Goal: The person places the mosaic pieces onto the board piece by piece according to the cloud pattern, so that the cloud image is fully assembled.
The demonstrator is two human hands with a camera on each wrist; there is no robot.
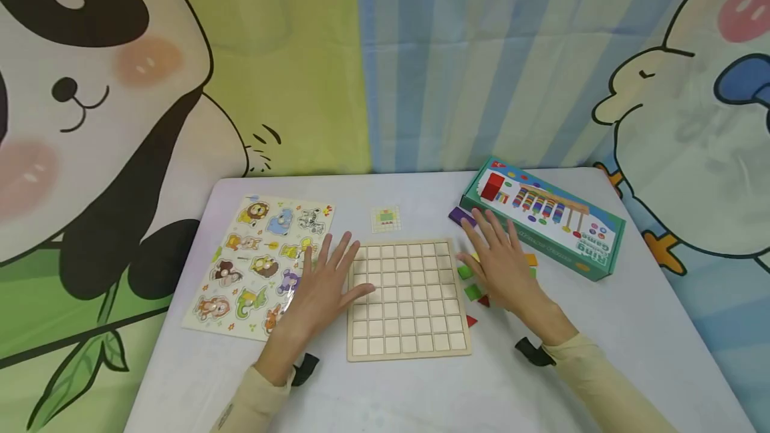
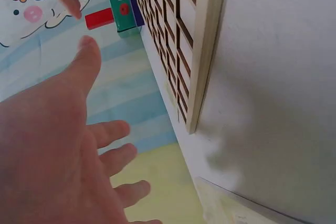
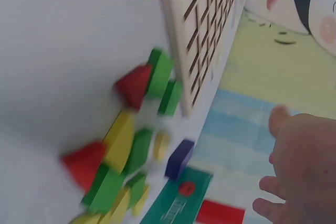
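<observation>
My left hand [image 1: 327, 286] hovers with spread fingers by the left edge of a square wooden grid board [image 1: 409, 299], holding nothing. My right hand [image 1: 499, 266], fingers also spread and holding nothing, is above a scatter of coloured blocks to the board's right. Green blocks [image 3: 159, 72], red triangular blocks [image 3: 84, 163] and yellow blocks [image 3: 119, 140] lie loosely there, partly hidden by that hand in the head view. A purple block [image 1: 462, 216] sits near the board's far right corner. Bare squares fill the board. A small pattern card [image 1: 386, 219] lies beyond it.
An animal picture board [image 1: 255, 266] lies at the left, partly under my left hand. At the back right is a green game box [image 1: 544, 216], with a red block [image 2: 100, 18] on top. A cartoon curtain [image 1: 451, 59] hangs behind the white table [image 1: 385, 396].
</observation>
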